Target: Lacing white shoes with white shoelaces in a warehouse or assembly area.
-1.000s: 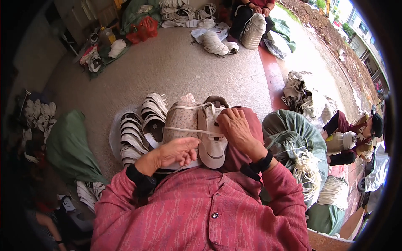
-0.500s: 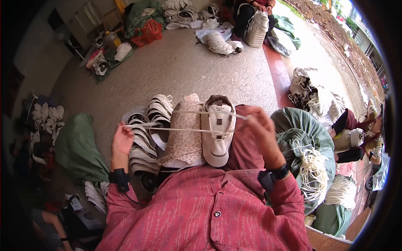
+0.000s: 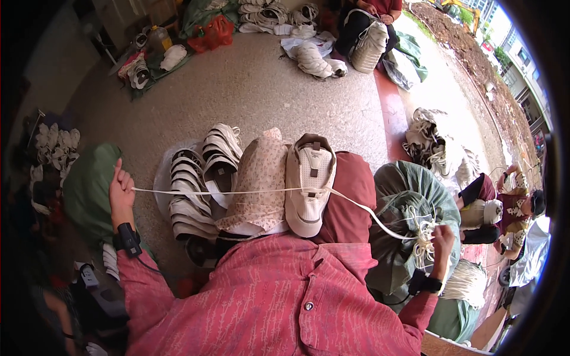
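Note:
A white and beige shoe upper (image 3: 307, 216) lies over my thigh, its toe toward me. A long pale shoelace (image 3: 249, 191) runs through it near the toe. Far out to the left, my left hand (image 3: 122, 188) is closed on one end of the lace and the strand to it is taut. My right hand (image 3: 442, 240), also closed, pinches the other side of the lace, which sags in a curve. Behind that hand a bundle of loose white laces (image 3: 420, 228) lies on a green sack (image 3: 404, 193).
Stacked shoe uppers (image 3: 190, 193) stand beside my left knee, next to a patterned cloth (image 3: 255, 178) over my leg. Another green sack (image 3: 89, 184) sits at the left. A shoe pile (image 3: 439, 139) and seated people (image 3: 510, 207) are at the right; another person (image 3: 368, 35) sits ahead.
My hands have moved far apart, left hand to the left, right hand to the right and down. Two lace strands crossed the shoe upper before; now one is drawn straight on the left.

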Demonstrator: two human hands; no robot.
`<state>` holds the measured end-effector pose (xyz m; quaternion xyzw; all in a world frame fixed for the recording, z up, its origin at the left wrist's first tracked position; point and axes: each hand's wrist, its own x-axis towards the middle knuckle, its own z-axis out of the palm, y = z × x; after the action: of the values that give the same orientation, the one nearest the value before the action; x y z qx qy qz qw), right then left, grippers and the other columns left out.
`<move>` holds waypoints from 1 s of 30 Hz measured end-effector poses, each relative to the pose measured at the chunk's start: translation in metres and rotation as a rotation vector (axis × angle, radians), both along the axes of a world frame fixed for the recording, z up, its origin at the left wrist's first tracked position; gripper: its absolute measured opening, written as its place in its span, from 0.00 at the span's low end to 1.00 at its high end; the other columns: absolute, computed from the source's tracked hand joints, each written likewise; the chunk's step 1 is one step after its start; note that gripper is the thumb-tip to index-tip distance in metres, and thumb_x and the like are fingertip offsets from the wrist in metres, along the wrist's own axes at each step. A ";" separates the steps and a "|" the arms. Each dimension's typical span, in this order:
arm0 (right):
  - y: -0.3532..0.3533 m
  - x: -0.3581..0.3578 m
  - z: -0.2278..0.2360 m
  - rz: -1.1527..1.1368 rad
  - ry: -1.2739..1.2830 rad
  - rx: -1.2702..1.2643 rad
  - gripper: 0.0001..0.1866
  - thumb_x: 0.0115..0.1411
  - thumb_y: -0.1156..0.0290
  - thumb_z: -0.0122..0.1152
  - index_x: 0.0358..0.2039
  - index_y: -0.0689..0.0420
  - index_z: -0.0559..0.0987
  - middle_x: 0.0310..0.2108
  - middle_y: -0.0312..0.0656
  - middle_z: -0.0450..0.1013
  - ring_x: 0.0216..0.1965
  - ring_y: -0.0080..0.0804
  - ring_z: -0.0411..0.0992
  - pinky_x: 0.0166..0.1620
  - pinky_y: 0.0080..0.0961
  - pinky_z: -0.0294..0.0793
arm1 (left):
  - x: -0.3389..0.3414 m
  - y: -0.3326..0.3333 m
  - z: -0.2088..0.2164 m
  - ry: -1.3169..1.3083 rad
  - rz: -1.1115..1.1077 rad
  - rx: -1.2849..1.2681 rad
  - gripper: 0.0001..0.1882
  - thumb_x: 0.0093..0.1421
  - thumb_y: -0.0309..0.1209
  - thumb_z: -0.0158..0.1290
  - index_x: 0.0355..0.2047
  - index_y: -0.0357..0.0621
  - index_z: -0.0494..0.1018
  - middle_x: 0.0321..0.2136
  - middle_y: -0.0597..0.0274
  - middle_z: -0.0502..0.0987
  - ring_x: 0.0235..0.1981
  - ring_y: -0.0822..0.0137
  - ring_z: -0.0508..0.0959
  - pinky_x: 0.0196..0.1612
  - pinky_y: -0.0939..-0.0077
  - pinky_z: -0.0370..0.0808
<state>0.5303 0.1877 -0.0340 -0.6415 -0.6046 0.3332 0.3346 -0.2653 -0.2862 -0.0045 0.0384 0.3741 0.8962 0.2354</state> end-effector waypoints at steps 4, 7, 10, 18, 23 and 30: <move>-0.033 -0.099 0.028 0.260 0.088 -0.227 0.08 0.63 0.68 0.57 0.33 0.61 0.76 0.18 0.35 0.70 0.14 0.19 0.65 0.18 0.17 0.64 | 0.083 0.087 0.049 0.507 -0.149 -0.606 0.13 0.69 0.35 0.45 0.46 0.41 0.73 0.21 0.75 0.65 0.15 0.83 0.57 0.16 0.87 0.53; -0.060 -0.192 0.060 0.536 0.216 -0.310 0.10 0.63 0.67 0.58 0.34 0.62 0.77 0.18 0.34 0.70 0.15 0.18 0.66 0.19 0.15 0.64 | 0.130 0.156 0.037 1.197 -0.190 -0.739 0.11 0.66 0.32 0.47 0.37 0.39 0.77 0.24 0.73 0.72 0.26 0.76 0.70 0.30 0.82 0.67; -0.082 -0.259 0.061 0.810 0.251 -0.336 0.09 0.64 0.67 0.57 0.41 0.59 0.76 0.21 0.32 0.70 0.20 0.15 0.66 0.20 0.13 0.64 | 0.183 0.216 0.034 1.619 -0.409 -0.675 0.06 0.59 0.25 0.50 0.32 0.44 0.78 0.25 0.63 0.76 0.31 0.63 0.75 0.38 0.69 0.71; -0.110 -0.333 0.043 1.046 0.141 -0.294 0.10 0.63 0.71 0.57 0.44 0.58 0.73 0.18 0.31 0.67 0.18 0.15 0.62 0.20 0.18 0.60 | 0.255 0.255 -0.002 1.879 -0.626 -0.650 0.10 0.61 0.34 0.48 0.27 0.46 0.76 0.26 0.64 0.76 0.34 0.63 0.74 0.51 0.63 0.61; -0.115 -0.339 0.043 0.960 0.120 -0.277 0.09 0.61 0.71 0.60 0.41 0.60 0.74 0.16 0.33 0.69 0.17 0.14 0.62 0.19 0.19 0.60 | 0.259 0.258 -0.001 1.872 -0.608 -0.681 0.10 0.59 0.34 0.50 0.25 0.45 0.76 0.24 0.64 0.76 0.34 0.63 0.75 0.51 0.64 0.61; -0.117 -0.342 0.040 0.913 0.154 -0.300 0.09 0.61 0.73 0.60 0.41 0.61 0.75 0.18 0.32 0.71 0.19 0.13 0.63 0.20 0.17 0.61 | 0.268 0.260 -0.008 1.747 -0.533 -0.702 0.11 0.57 0.34 0.50 0.20 0.45 0.76 0.22 0.61 0.77 0.32 0.60 0.76 0.50 0.63 0.61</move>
<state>0.1887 0.0704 0.0058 -0.3255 -0.7429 0.5759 0.1019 0.0026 -0.0260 -0.0130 0.6997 0.6414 0.3071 0.0681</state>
